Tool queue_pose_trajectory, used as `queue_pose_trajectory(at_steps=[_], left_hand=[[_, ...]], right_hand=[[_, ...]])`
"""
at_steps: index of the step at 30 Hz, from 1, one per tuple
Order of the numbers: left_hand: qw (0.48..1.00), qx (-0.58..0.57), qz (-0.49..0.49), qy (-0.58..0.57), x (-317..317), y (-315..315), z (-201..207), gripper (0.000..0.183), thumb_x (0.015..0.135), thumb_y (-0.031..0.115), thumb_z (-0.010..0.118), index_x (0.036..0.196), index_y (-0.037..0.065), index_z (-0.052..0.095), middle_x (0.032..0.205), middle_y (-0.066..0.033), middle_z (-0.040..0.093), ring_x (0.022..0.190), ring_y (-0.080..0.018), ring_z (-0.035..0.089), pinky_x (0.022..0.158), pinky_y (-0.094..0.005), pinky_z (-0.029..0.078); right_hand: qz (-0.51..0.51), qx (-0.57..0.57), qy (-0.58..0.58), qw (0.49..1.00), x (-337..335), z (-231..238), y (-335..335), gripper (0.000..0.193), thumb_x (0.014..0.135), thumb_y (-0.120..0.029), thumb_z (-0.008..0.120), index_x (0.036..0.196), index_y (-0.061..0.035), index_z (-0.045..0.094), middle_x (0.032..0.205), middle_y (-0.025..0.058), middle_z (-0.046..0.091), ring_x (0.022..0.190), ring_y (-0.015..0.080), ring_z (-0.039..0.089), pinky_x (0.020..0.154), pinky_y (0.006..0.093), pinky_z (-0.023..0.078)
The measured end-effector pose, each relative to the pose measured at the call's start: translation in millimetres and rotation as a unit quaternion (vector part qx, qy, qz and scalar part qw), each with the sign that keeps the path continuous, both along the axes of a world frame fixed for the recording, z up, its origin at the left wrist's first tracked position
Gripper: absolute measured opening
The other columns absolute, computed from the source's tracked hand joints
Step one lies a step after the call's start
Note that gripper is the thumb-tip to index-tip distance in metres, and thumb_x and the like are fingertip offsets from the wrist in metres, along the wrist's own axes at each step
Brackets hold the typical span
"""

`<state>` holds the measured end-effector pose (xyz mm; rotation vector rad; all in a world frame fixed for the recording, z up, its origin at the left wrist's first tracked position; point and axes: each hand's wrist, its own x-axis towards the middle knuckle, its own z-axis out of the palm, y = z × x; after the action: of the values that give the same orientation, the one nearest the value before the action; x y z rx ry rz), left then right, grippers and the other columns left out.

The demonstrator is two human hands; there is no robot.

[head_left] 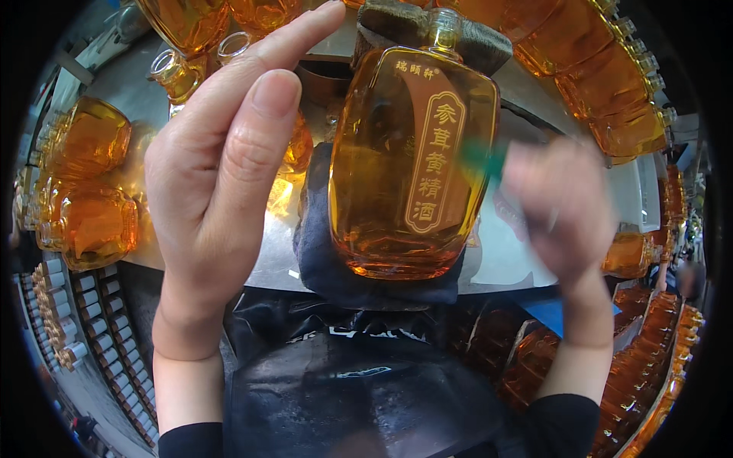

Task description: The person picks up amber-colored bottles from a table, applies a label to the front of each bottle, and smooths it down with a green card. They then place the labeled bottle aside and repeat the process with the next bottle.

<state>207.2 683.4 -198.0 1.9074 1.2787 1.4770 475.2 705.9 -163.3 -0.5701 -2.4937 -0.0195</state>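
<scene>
An amber glass bottle point(374, 164) with a clear neck and an orange label lies tilted on dark cloth padding point(317, 237) in front of me. Its label bears a framed column of gold characters. At the bottle's left, my left hand point(225, 153) is raised with its fingers stretched out and holds nothing; it appears apart from the glass. My right hand point(561, 198) is smeared by motion at the bottle's right side, its fingers closed round a small green object point(492, 164). The green object overlaps the bottle's right edge; blur hides its exact kind and whether it touches the glass.
More amber bottles point(95, 221) stand at the left of the metal table point(267, 267), and a row of bottles point(588, 84) curves along the far right. Crated bottles point(641, 366) are at the lower right. White-and-brown caps point(61, 328) line the lower left.
</scene>
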Motion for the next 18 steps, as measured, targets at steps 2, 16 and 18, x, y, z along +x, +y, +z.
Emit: queue_pose_trajectory(at_steps=[2,16,18], left_hand=[[1.0,-0.026,0.012,-0.006,6,1,6,0.046,0.105,0.025,0.037,0.132,-0.009,0.053,0.136,-0.0224,0.055,0.131,-0.03,0.05,0.112,-0.0394,0.038],[0.865,0.136,-0.003,0.482,49,93,45,0.025,0.094,0.018,0.054,0.097,0.001,0.071,0.094,-0.0172,0.067,0.099,-0.0298,0.059,0.087,-0.0397,0.044],[0.849,0.192,0.058,0.49,52,92,31,0.022,0.088,0.017,0.058,0.09,0.001,0.074,0.087,-0.0146,0.07,0.091,-0.0306,0.065,0.085,-0.0385,0.051]], right_hand=[[0.039,-0.046,-0.086,0.994,18,-3,-42,0.019,0.075,-0.003,0.066,0.089,-0.0148,0.072,0.087,0.0088,0.068,0.075,0.0248,0.064,0.078,0.037,0.052],[0.008,-0.023,0.1,0.995,-41,-14,-23,0.026,0.068,0.002,0.07,0.093,-0.0039,0.069,0.082,0.006,0.068,0.07,0.0221,0.063,0.058,0.0321,0.05],[-0.014,0.054,0.084,0.995,-33,-18,-9,0.032,0.069,0.005,0.07,0.098,-0.0071,0.069,0.089,0.0072,0.07,0.073,0.0238,0.063,0.06,0.0347,0.05]])
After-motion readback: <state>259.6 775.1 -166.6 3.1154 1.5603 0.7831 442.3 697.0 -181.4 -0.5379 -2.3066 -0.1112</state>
